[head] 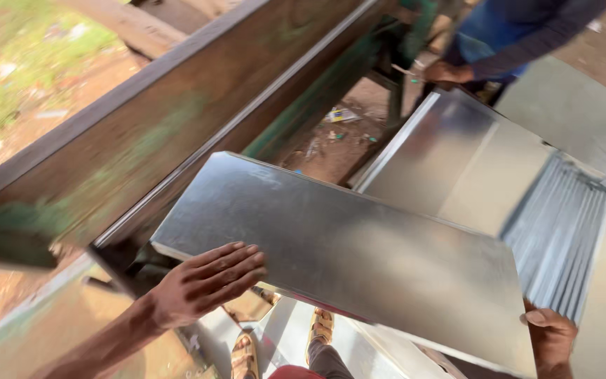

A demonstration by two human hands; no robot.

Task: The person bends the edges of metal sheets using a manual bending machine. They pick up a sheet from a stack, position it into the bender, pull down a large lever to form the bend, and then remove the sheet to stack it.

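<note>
The left hand [208, 281] lies flat and open on a shiny rectangular galvanised metal sheet [345, 253]; the right hand [550, 337] grips its near corner.

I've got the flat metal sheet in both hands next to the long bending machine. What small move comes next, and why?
Probably ease the metal sheet forward so its far edge slides toward the slot under the machine's long beam. That edge already lies beside the beam, the left hand lies flat on the near edge and the right hand grips the right corner, so both can push evenly.
</note>
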